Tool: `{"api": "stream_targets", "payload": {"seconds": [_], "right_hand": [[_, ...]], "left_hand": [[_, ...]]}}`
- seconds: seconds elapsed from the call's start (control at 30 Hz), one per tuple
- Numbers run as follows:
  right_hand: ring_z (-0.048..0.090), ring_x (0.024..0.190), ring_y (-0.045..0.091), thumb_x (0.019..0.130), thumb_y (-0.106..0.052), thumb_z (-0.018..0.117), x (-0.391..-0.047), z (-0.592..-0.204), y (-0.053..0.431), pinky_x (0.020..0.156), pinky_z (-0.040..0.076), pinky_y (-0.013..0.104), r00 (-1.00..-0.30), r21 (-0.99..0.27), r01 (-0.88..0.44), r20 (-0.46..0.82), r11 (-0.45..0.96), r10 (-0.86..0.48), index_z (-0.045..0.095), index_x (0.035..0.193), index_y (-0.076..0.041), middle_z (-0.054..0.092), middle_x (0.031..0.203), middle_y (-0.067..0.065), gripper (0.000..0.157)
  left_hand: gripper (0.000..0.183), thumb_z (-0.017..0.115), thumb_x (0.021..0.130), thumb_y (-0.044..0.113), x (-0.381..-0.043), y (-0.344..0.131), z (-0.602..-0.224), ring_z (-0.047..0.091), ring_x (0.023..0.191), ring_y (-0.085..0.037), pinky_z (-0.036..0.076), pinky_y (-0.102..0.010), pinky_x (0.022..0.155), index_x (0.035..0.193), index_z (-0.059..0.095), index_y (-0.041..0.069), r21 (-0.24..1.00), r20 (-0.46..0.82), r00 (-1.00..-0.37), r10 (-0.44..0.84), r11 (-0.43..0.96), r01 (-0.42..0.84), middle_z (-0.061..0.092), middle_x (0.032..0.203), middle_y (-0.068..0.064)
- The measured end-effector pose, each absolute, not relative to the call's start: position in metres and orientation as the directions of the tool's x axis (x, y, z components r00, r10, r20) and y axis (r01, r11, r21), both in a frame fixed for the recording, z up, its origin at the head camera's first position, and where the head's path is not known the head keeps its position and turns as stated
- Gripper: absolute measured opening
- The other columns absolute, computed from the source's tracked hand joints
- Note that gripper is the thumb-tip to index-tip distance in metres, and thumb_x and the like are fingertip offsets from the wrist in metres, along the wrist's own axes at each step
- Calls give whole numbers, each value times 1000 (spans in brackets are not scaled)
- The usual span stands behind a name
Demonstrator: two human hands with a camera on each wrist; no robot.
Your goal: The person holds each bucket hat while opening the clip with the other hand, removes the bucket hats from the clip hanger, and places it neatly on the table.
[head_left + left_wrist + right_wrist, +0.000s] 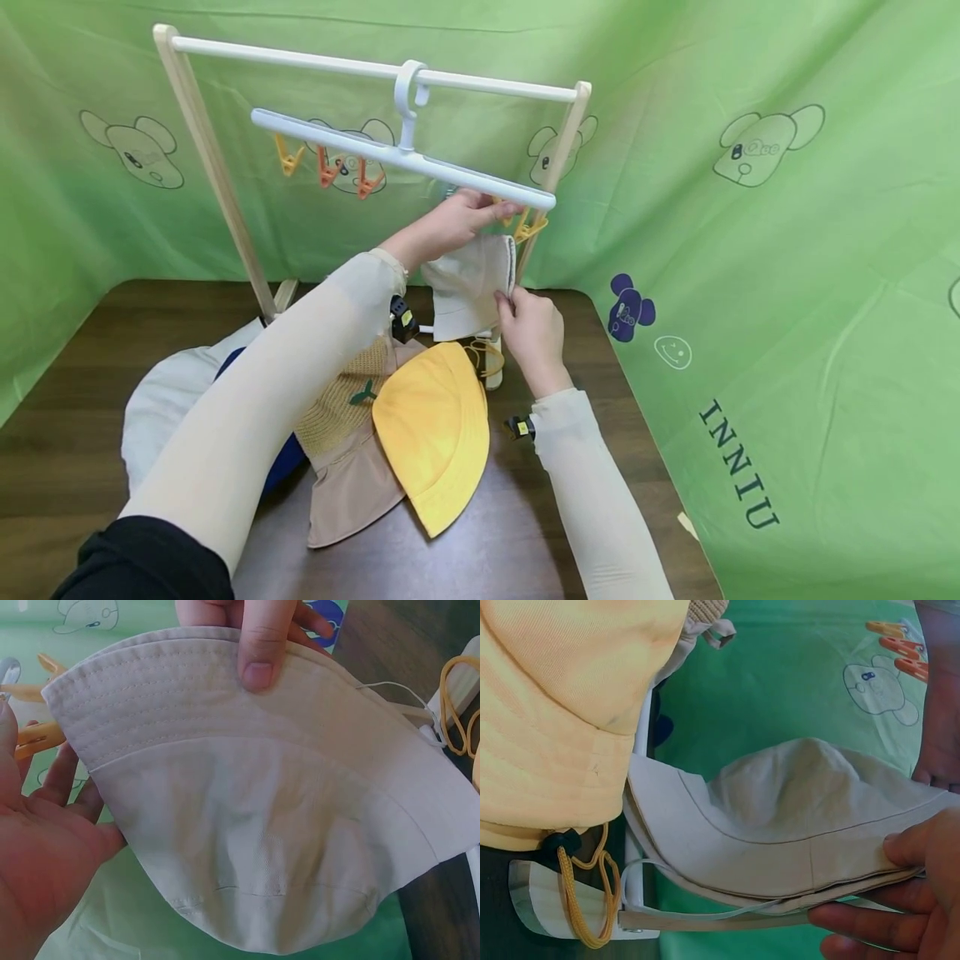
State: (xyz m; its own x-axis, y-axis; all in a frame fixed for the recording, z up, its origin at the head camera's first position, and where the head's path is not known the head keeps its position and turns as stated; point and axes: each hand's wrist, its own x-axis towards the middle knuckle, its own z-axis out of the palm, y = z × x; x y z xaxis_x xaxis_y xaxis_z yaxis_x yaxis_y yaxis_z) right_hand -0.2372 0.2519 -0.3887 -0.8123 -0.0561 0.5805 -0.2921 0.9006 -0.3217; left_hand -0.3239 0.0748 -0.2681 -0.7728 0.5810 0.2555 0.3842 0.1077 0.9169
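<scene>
A cream bucket hat (468,279), folded flat, hangs below the right end of the white clip hanger (330,137). My right hand (534,333) pinches its brim, thumb on the near side and fingers behind, as the left wrist view shows. The brim edge (150,646) is uppermost there and the crown points down. My left hand (453,223) is raised under the hanger bar and pinches a yellow clip (39,739) between thumb and finger; its other fingers reach behind the brim's corner. Another yellow clip (531,225) hangs just right of that hand.
The hanger hooks onto a rack's white rail (300,58). One yellow clip (288,155) and two orange clips (327,167) hang at its left. On the brown table (67,375) lie a yellow hat (435,425), a tan hat (352,492) and a pale hat (168,400). Green cloth (810,333) surrounds the table.
</scene>
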Motion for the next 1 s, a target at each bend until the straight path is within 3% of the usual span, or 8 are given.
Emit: {"api": "stream_targets", "payload": {"seconds": [0.27, 0.5, 0.8, 1.0], "right_hand": [[45, 46, 26, 102, -31, 65, -235, -392, 259, 45, 36, 44, -773, -312, -330, 632, 891, -65, 55, 69, -12, 55, 56, 6, 39], [47, 47, 26, 101, -30, 66, -232, -389, 267, 46, 37, 44, -728, -300, -364, 682, 882, -68, 55, 67, -13, 56, 57, 5, 40], [47, 45, 24, 102, -30, 66, -229, -387, 277, 45, 37, 43, -705, -274, -365, 706, 890, -71, 52, 65, -12, 56, 57, 7, 43], [50, 47, 27, 101, -28, 67, -227, -384, 282, 46, 38, 45, -676, -271, -373, 734, 888, -60, 52, 64, -12, 58, 57, 6, 43]], "left_hand": [[33, 54, 108, 27, -325, 80, -270, 55, 105, -17, 43, -29, 98, 130, 64, 4, 911, 279, -774, 568, 98, 400, 62, 109, -9], [40, 51, 109, 31, -325, 81, -271, 56, 131, -23, 41, -30, 112, 138, 56, 3, 910, 244, -801, 546, 156, 384, 62, 138, -13], [37, 49, 109, 32, -323, 84, -270, 57, 132, -22, 41, -32, 114, 129, 58, 2, 913, 233, -806, 544, 163, 373, 61, 139, -18], [32, 52, 109, 32, -321, 85, -269, 59, 115, -17, 46, -31, 100, 121, 60, 5, 896, 236, -814, 530, 205, 393, 64, 123, -12]]}}
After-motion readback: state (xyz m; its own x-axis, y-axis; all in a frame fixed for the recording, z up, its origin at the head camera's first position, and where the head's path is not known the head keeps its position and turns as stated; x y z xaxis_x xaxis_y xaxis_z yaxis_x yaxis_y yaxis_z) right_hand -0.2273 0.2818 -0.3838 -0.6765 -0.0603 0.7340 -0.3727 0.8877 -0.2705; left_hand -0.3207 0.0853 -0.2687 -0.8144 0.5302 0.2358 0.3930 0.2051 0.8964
